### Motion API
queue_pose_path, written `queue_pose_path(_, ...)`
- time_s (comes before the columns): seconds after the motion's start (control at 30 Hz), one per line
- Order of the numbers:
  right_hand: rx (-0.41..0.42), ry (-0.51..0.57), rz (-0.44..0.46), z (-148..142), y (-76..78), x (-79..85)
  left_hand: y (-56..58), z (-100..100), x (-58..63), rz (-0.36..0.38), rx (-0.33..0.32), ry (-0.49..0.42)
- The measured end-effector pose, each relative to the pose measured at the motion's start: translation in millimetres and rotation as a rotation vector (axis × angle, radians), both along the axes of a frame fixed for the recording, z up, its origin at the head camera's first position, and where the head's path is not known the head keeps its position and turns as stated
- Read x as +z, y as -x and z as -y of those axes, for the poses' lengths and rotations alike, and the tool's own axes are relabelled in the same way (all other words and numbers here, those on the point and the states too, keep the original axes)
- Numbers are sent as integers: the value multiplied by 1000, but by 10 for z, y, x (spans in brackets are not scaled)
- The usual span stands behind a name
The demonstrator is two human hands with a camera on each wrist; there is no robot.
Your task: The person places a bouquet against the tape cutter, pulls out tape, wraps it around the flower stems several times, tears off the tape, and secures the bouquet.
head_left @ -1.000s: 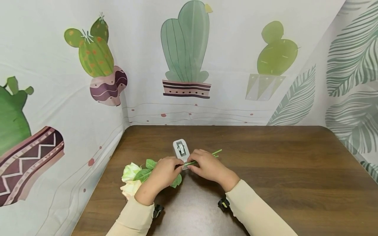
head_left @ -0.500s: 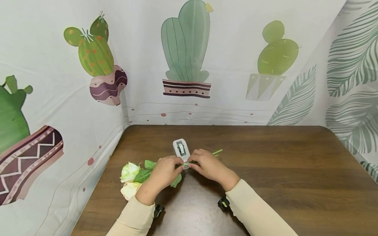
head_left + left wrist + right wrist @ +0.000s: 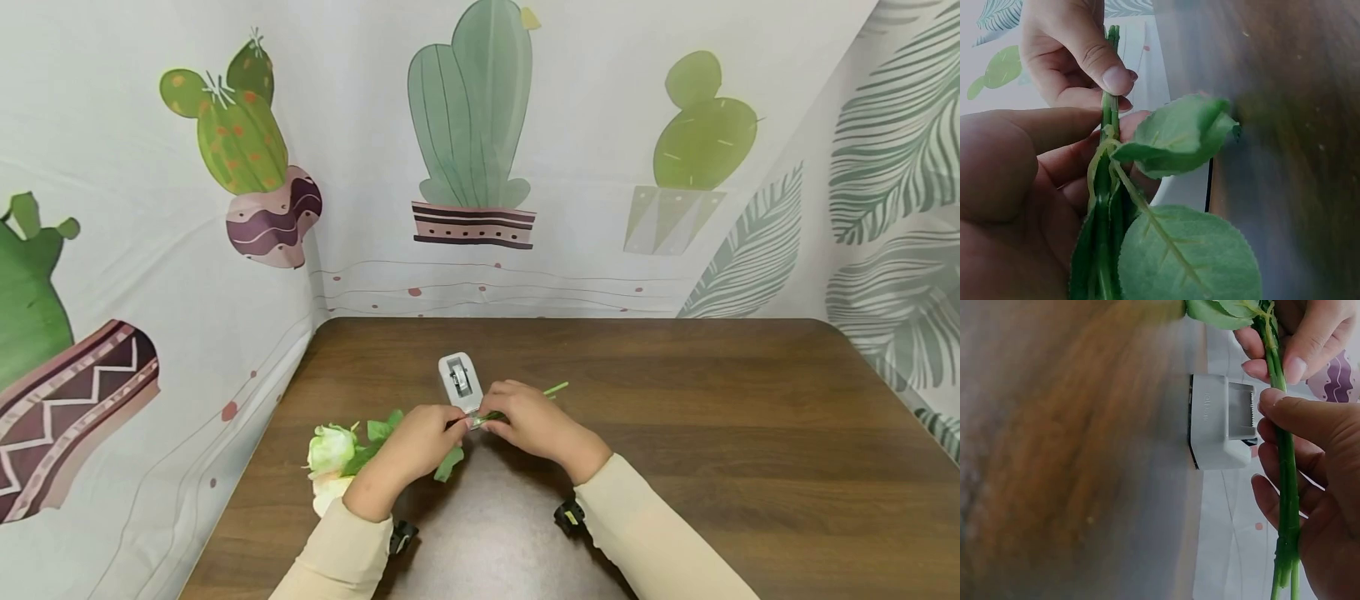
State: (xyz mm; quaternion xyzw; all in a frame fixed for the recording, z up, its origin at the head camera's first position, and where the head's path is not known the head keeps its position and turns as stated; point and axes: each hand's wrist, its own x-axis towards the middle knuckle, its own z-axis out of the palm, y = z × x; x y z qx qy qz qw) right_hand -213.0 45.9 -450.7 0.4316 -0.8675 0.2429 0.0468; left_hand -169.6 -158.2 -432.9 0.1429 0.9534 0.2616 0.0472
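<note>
My left hand (image 3: pixel 422 440) grips a bundle of rose stems (image 3: pixel 1287 487) just below the leaves (image 3: pixel 1188 256). Close beside it, my right hand (image 3: pixel 531 423) pinches the same stems between thumb and fingers. A shiny, paler patch shows on the stems between the two thumbs; whether it is clear tape I cannot tell. To the left, a greenish-white rose (image 3: pixel 331 448) and a cream rose (image 3: pixel 327 493) stick out past my left forearm, the cream one partly covered by it. The cut ends (image 3: pixel 557 388) point right, beyond my right hand.
A white tape dispenser (image 3: pixel 460 379) stands on the brown wooden table (image 3: pixel 712 417) just behind the hands, its toothed cutter toward them. A fabric backdrop (image 3: pixel 585 125) printed with cacti hangs along the table's back and left edges.
The roses and leaves have turned a little, as the stems roll between my fingers. The stem ends have shifted slightly right. Both hands stay nearly in place, and the dispenser stands still.
</note>
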Motion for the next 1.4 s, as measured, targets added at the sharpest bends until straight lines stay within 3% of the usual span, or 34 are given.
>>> queue_pose_path(0.47,20,2,7,-13,1,35,-27,-17,29,44,5,-45)
queue_pose_path(0.67,20,-18,37,-12,-3,15,-41,-25,-6,102,34,-32)
queue_pose_path(0.93,11,-36,59,-11,-9,-1,-33,-29,-59,118,30,-32)
queue_pose_path(1.4,-1,-73,183,-12,4,-15,11,-30,-155,158,30,-30)
